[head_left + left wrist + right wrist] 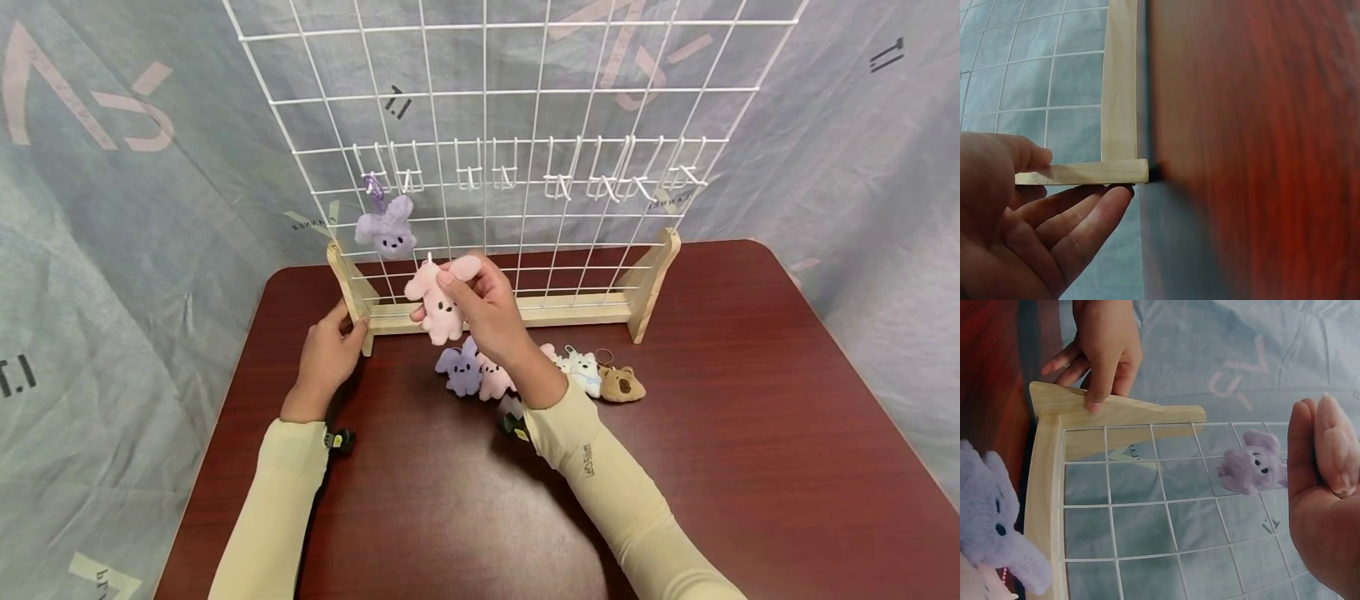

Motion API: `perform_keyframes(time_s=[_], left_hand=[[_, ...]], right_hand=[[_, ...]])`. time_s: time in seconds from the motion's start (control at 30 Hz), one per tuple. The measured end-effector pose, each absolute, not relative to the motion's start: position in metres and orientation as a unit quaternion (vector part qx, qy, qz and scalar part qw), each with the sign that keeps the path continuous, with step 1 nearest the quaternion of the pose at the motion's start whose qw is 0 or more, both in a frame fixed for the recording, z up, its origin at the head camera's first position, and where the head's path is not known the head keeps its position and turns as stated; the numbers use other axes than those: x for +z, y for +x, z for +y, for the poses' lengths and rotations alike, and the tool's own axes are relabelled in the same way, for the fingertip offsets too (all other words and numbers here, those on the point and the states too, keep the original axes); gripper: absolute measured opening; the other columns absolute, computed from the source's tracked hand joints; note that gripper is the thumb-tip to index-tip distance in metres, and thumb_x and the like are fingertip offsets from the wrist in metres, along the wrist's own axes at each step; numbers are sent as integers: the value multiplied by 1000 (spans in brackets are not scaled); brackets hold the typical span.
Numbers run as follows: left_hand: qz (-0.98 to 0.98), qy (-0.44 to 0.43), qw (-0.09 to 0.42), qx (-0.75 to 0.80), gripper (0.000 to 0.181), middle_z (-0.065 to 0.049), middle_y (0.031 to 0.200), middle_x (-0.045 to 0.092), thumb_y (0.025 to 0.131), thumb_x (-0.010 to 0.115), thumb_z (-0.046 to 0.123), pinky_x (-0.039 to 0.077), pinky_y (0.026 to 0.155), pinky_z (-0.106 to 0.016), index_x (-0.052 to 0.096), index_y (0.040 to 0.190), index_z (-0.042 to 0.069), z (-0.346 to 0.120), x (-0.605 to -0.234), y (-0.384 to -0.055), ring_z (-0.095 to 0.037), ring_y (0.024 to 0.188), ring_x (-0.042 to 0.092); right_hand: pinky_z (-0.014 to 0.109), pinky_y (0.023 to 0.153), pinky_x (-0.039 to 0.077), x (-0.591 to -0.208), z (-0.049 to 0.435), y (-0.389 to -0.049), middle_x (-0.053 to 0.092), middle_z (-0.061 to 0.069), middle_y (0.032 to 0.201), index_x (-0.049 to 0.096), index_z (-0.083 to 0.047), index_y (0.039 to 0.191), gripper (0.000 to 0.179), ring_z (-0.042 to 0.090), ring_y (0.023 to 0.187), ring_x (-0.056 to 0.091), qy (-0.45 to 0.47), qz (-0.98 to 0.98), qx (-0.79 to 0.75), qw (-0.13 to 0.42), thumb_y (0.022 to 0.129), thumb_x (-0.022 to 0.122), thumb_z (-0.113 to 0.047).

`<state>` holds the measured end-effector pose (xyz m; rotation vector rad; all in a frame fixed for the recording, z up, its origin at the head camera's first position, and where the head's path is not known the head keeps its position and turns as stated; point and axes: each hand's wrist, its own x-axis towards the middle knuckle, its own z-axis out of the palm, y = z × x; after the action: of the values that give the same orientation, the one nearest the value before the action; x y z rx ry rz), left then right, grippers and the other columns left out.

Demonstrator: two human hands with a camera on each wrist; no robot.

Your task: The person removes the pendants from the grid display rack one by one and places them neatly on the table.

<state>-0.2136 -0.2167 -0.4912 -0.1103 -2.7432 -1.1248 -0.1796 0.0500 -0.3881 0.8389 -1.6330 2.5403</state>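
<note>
My right hand (495, 312) pinches a pink plush bunny keychain (441, 312) by its head and ear, in front of the white wire grid rack (485, 92). In the right wrist view the pink plush (1335, 447) lies against the fingers, seen from its side. At the rack's left end, my left hand (327, 357) grips the wooden side support (347, 287), the thumb on one face and fingers on the other; the left wrist view shows this support (1097, 172) between them. A purple plush bunny (390, 233) hangs by its strap from the leftmost hook, just above the pink one.
Several white hooks (506, 177) line one bar of the grid. On the dark red table (420, 500) below lie a purple plush (459, 369), a pink plush (493, 381), a white plush (585, 372) and a brown plush (622, 385). My right forearm partly covers this row.
</note>
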Motion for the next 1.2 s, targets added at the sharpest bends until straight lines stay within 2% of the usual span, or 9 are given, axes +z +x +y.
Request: perform_keyframes(time_s=[0.2, 0.5, 0.73, 1.03, 1.2], left_hand=[[-921, -40, 88, -377, 51, -19, 125, 77, 111, 55, 36, 50, 70, -37, 49, 159, 22, -217, -493, -214, -20, 74, 68], [-919, -48, 98, -378, 47, -18, 121, 78, 110, 56, 35, 50, 68, -37, 54, 155, 20, -216, -492, -214, -17, 71, 67], [-921, -45, 92, -377, 50, -17, 122, 78, 111, 55, 36, 49, 67, -36, 50, 158, 23, -217, -493, -214, -17, 69, 65], [-920, -48, 95, -377, 49, -18, 120, 79, 111, 55, 36, 48, 66, -37, 51, 158, 22, -217, -493, -214, -17, 66, 63], [-920, -50, 99, -376, 47, -17, 119, 79, 111, 55, 35, 48, 67, -37, 54, 155, 21, -217, -492, -214, -17, 67, 64]], right_hand=[[29, 41, 50, -392, 51, -179, 80, 2, 94, 57, -11, 101, 11, 19, 70, 79, 245, -534, 809, 4, 108, 51, -3], [30, 45, 54, -395, 50, -182, 77, 3, 89, 56, -12, 97, 15, 17, 69, 78, 231, -541, 809, 6, 106, 55, 0], [27, 49, 56, -396, 47, -182, 66, -2, 81, 51, -15, 92, 24, 13, 62, 70, 217, -547, 809, 5, 103, 57, 6], [25, 59, 60, -396, 47, -183, 58, 0, 90, 51, -13, 95, 34, 12, 69, 73, 203, -553, 808, 0, 93, 61, 18], [27, 60, 61, -400, 47, -185, 65, 6, 93, 53, -14, 91, 32, 17, 73, 77, 198, -547, 814, -2, 92, 64, 16]])
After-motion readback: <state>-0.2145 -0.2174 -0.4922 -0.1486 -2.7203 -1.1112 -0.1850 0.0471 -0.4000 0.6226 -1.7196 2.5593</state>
